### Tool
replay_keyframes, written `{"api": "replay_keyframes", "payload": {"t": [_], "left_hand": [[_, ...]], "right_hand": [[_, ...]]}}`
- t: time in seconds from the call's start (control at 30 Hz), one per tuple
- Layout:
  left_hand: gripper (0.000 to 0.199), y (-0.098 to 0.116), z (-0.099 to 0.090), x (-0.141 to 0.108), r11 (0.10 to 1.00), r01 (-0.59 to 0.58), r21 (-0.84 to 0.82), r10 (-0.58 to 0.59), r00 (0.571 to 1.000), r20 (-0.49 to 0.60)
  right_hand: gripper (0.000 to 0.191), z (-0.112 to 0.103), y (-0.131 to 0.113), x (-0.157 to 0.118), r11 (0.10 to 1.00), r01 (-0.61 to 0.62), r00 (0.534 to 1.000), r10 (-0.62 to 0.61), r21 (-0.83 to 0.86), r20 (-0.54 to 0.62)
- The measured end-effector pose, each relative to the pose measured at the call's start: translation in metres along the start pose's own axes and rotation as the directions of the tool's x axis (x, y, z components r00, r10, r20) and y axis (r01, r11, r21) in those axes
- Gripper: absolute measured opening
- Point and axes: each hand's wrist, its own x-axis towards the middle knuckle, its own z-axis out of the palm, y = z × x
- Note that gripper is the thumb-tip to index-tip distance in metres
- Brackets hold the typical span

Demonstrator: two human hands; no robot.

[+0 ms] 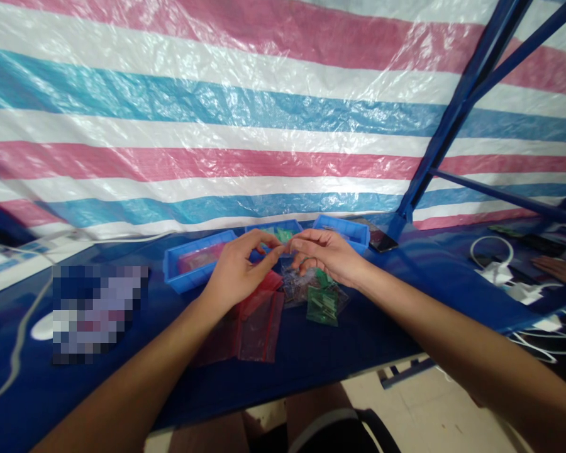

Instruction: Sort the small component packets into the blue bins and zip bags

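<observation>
My left hand point(239, 267) and my right hand point(329, 255) meet above the blue table, thumbs and fingertips pinched close together. Whatever lies between the fingertips is too small to make out. Below my left hand are red zip bags point(259, 330), flat and overlapping. Under my right hand lie clear plastic bags point(295, 286) and a green zip bag point(322, 307) with small thin pieces inside. Just beyond the hands stand a left blue bin point(172, 270) with pink-red bags, a middle blue bin point(268, 226) with green bags, and a right blue bin point(358, 238), partly hidden.
A dark phone-like device point(382, 240) lies behind the right bin. Left, a pixelated item point(101, 314) sits by a white cable point(17, 352). A blue metal post point(434, 154) rises at right, before white chargers point(497, 274) and another person's hand point(557, 268). Striped sheeting point(217, 126) hangs behind.
</observation>
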Motion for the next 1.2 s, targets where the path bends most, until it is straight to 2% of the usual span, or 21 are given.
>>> {"api": "replay_keyframes", "payload": {"t": [0.07, 0.17, 0.23, 0.33, 0.4, 0.5, 0.57, 0.7, 0.87, 0.93, 0.97, 1.03, 1.07, 1.1, 1.13, 1.2], "left_hand": [[0.032, -0.001, 0.001, -0.001, 0.997, 0.07, -0.044, -0.07, 0.998, 0.004], [0.042, -0.003, 0.002, -0.002, 0.989, 0.089, -0.119, -0.087, 0.996, 0.02], [0.046, -0.003, 0.001, -0.002, 0.995, 0.012, -0.098, -0.006, 0.998, 0.058], [0.042, -0.002, 0.0, -0.001, 0.985, -0.168, -0.049, 0.172, 0.98, 0.097], [0.037, -0.001, -0.001, 0.0, 0.977, -0.21, -0.038, 0.213, 0.974, 0.083], [0.027, -0.001, -0.002, 0.001, 0.985, -0.172, -0.021, 0.173, 0.983, 0.057], [0.028, -0.001, -0.002, 0.0, 0.99, -0.138, -0.002, 0.138, 0.99, 0.042], [0.033, -0.002, -0.003, -0.001, 0.998, -0.057, 0.01, 0.057, 0.998, 0.014], [0.05, -0.002, 0.0, -0.002, 0.996, 0.063, -0.063, -0.061, 0.997, 0.038], [0.057, -0.003, 0.0, -0.001, 0.995, 0.08, -0.067, -0.078, 0.997, 0.027], [0.059, -0.004, 0.0, -0.001, 0.995, 0.08, -0.062, -0.079, 0.997, 0.02], [0.059, -0.005, -0.001, -0.001, 0.997, 0.073, -0.038, -0.072, 0.997, 0.009], [0.058, -0.006, -0.002, -0.001, 0.998, 0.066, -0.02, -0.066, 0.998, 0.008], [0.057, -0.007, -0.002, -0.001, 0.998, 0.058, 0.001, -0.058, 0.998, 0.009], [0.056, -0.008, -0.002, -0.002, 0.999, 0.047, 0.026, -0.048, 0.999, 0.014], [0.055, -0.011, -0.002, -0.003, 0.994, 0.013, 0.106, -0.018, 0.999, 0.045]], "right_hand": [[0.044, -0.002, 0.002, 0.001, 0.999, 0.034, 0.999, -0.035, -0.035, -0.012], [0.045, -0.006, 0.006, 0.003, 0.997, 0.05, 0.997, -0.053, -0.065, -0.047], [0.047, -0.009, 0.008, 0.004, 0.998, 0.046, 0.997, -0.049, -0.05, -0.057], [0.046, -0.011, 0.008, 0.004, 0.999, 0.034, 0.997, -0.035, -0.015, -0.073], [0.04, -0.01, 0.006, 0.003, 1.0, 0.009, 0.996, -0.01, -0.009, -0.086], [0.033, -0.008, 0.004, 0.001, 0.999, -0.052, 0.996, 0.052, 0.001, -0.071], [0.033, -0.007, 0.003, 0.0, 0.997, -0.075, 0.997, 0.075, 0.012, -0.021], [0.036, -0.004, 0.003, 0.0, 0.996, -0.025, 0.998, 0.03, -0.09, 0.051], [0.043, -0.013, -0.004, 0.004, 0.95, 0.07, 0.984, -0.115, -0.305, -0.132], [0.042, -0.028, -0.013, 0.005, 0.883, 0.138, 0.95, -0.246, -0.449, -0.192], [0.04, -0.037, -0.018, 0.005, 0.824, 0.171, 0.916, -0.335, -0.54, -0.221], [0.031, -0.056, -0.029, 0.004, 0.609, 0.176, 0.81, -0.536, -0.773, -0.238], [0.026, -0.065, -0.033, 0.003, 0.459, 0.125, 0.758, -0.616, -0.879, -0.214], [0.022, -0.074, -0.036, 0.002, 0.325, 0.069, 0.73, -0.661, -0.943, -0.174], [0.018, -0.08, -0.038, 0.002, 0.224, 0.024, 0.73, -0.67, -0.974, -0.136], [0.017, -0.087, -0.039, 0.001, 0.111, -0.017, 0.772, -0.63, -0.994, -0.084]]}}
